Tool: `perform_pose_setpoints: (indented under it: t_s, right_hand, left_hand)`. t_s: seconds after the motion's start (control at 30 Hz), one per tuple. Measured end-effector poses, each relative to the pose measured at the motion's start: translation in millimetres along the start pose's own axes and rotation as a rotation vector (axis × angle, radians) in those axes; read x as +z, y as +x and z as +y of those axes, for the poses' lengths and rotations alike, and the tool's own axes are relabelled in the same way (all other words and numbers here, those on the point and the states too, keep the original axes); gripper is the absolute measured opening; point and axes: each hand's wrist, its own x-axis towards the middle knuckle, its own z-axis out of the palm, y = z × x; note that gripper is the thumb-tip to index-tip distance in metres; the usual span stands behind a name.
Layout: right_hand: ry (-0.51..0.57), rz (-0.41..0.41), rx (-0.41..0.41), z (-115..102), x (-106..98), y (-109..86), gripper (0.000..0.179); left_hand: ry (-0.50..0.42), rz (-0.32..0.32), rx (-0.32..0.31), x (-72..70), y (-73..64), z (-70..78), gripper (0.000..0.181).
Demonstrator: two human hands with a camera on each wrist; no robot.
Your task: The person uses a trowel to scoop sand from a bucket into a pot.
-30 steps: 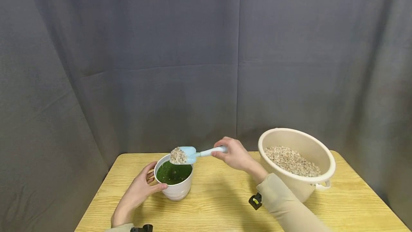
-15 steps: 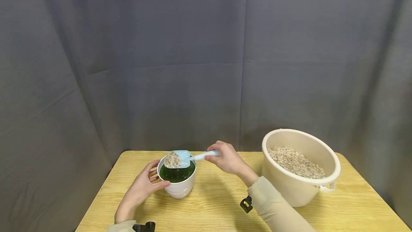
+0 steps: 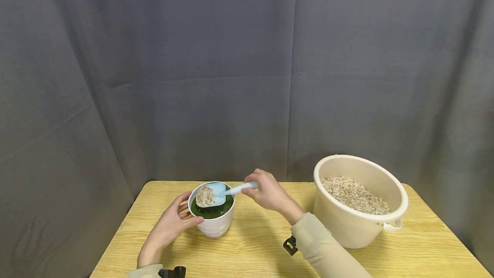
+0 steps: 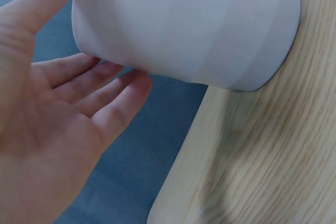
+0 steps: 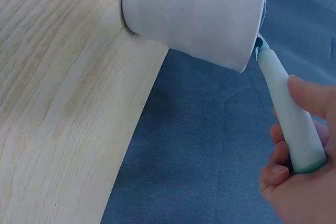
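white pot [image 3: 215, 228] at 7 o'clock on the desk [image 3: 241, 252], green stuff [image 3: 212, 213] inside, left hand [image 3: 171, 224]'s fingers curved round it; right hand [image 3: 267, 190] gripping a scoop [image 3: 220, 189] of gravel [image 3: 206, 197] over it. gravel bucket [image 3: 339, 226] at 4, curtain [image 3: 216, 106] at 12.

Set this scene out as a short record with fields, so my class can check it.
Left hand: holds the pot
Right hand: grips the scoop by its handle
Scoop: pale blue, carrying grains, at the pot's mouth
Pot: white, green inside
Bucket: cream, with more grains
Table: wood-grained, under pot and bucket
Backdrop: gray cloth
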Motion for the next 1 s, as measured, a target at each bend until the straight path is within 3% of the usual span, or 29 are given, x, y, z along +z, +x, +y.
perform_pose_setpoints:
  t_s: [0.4, 0.7, 1.0]
  right_hand:
    - [-0.106, -0.050, -0.067, -11.1, 7.1, 5.5, 0.014]
    - [-0.165, -0.051, -0.131, -18.8, -0.7, 12.1, 0.016]
    - [-0.221, -0.091, -0.164, -28.7, -11.8, 19.0, 0.016]
  left_hand:
    - [-0.009, 0.002, 0.002, 0.4, -1.0, -1.1, 0.089]
    - [-0.006, -0.012, 0.024, -0.3, -1.6, 2.1, 0.089]
    - [-0.033, -0.010, 0.003, 0.3, -1.9, 5.6, 0.087]
